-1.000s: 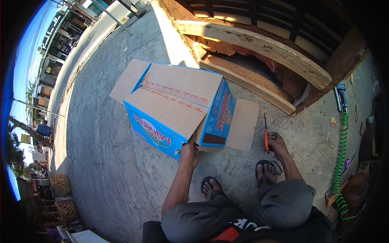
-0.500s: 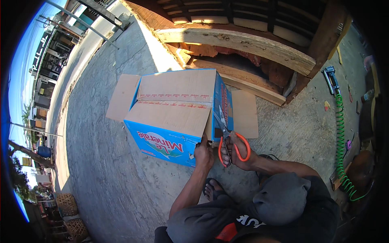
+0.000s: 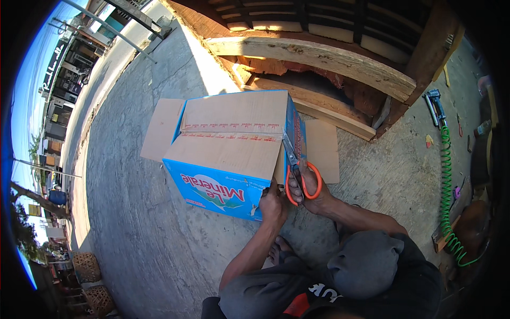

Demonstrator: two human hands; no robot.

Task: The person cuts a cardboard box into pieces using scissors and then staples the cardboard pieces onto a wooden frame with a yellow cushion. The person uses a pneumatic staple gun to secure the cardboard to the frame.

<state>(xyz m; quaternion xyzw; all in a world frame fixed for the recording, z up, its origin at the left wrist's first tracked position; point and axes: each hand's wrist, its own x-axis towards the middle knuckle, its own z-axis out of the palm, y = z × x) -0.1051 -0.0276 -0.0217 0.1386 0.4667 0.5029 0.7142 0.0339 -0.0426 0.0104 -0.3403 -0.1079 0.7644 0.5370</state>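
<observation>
A blue and brown cardboard box (image 3: 228, 154) lies on the concrete in front of me, with flaps folded out at its left and right ends. My left hand (image 3: 273, 205) is closed on the box's near right corner, where the blue side looks torn. In my right hand (image 3: 308, 190) is a pair of scissors with orange handles (image 3: 319, 183). Their blades lie along the right edge of the box, pointing away from me and nearly together. My fingers partly cover the handles; whether cardboard is between the blades is hard to tell.
Just beyond the box stands a wooden furniture frame (image 3: 319, 58) with rough planks. At the right, a blue nail gun (image 3: 435, 106) lies on the floor, joined to a coiled green air hose (image 3: 445, 181). Woven baskets (image 3: 86, 267) stand at the far left beside a street.
The scissor blades have come closer together and lie nearer the box's edge. My left hand has shifted slightly right, and the box's right end has moved a little the same way.
</observation>
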